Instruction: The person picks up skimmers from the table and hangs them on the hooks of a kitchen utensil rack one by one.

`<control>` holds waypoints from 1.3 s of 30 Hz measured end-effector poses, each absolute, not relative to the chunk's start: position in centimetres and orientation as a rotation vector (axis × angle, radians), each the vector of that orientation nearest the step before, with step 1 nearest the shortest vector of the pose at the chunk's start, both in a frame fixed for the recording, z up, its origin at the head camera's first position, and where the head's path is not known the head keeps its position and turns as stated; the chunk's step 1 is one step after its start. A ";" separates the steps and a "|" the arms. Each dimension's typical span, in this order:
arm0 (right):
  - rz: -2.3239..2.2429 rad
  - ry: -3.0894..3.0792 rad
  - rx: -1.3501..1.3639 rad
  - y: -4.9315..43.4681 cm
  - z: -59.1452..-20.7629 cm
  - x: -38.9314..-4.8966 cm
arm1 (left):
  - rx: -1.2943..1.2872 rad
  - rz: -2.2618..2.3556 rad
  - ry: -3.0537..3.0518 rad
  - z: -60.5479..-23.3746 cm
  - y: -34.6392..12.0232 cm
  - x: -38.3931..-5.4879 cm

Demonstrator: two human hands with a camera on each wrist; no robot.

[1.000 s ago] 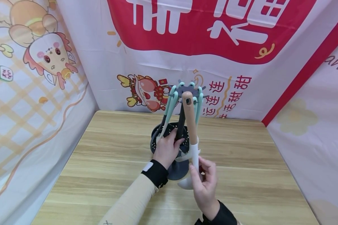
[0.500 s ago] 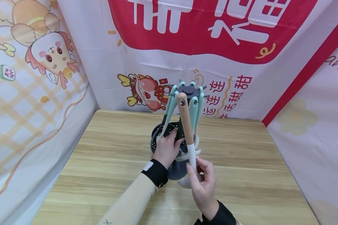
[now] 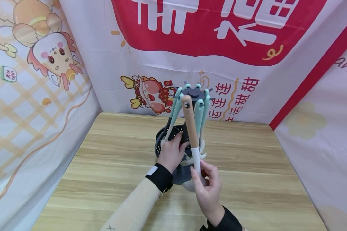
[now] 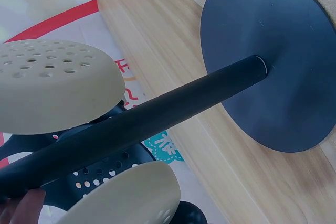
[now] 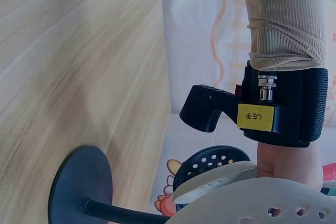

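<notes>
A dark utensil rack (image 3: 181, 175) stands upright on the wooden table, with mint-handled utensils (image 3: 199, 112) hanging round its top. My left hand (image 3: 171, 155) grips its pole (image 4: 173, 111) from the left; its fingertips show at the pole in the left wrist view. My right hand (image 3: 209, 187) pinches the white shaft of a skimmer (image 3: 191, 125) with a wooden handle, just above the head. The handle's holed end is up at the rack's front hooks, and a dark tip shows in the hole. A pale, perforated skimmer head (image 5: 257, 203) fills the bottom of the right wrist view.
A black perforated utensil (image 3: 159, 146) hangs at the rack's left. Pale utensil heads (image 4: 58, 87) hang close round the pole. Printed cloth (image 3: 150, 61) closes off the table's (image 3: 118, 141) back and sides.
My right hand has shifted slightly left, and the skimmer's handle has swung left at the top, uncovering a mint handle behind it. My left hand stays in place.
</notes>
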State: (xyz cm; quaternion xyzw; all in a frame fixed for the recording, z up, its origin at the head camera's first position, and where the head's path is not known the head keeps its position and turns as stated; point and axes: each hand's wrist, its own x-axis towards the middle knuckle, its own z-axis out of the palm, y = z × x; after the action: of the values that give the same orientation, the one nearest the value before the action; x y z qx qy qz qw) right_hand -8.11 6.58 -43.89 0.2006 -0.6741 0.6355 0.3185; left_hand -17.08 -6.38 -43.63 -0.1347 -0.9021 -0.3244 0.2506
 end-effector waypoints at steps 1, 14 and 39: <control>1.667 -1.781 0.522 6.6 -43.9 -8.1 | -0.368 -0.883 -2.456 -43.6 -6.4 -17.1; 1.612 -1.833 0.485 6.5 -44.1 -8.3 | -0.381 -0.901 -2.450 -43.7 -6.4 -17.3; 1.565 -1.833 0.517 5.9 -44.6 -8.7 | -0.385 -0.898 -2.462 -44.0 -6.5 -17.4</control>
State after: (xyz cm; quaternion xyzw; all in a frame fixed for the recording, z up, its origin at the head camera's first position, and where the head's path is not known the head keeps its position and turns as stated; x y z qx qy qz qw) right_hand -8.75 5.88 -44.60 0.1977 -0.7014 0.5988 0.3322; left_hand -17.42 -6.46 -43.98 -0.1410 -0.9014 -0.3288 0.2439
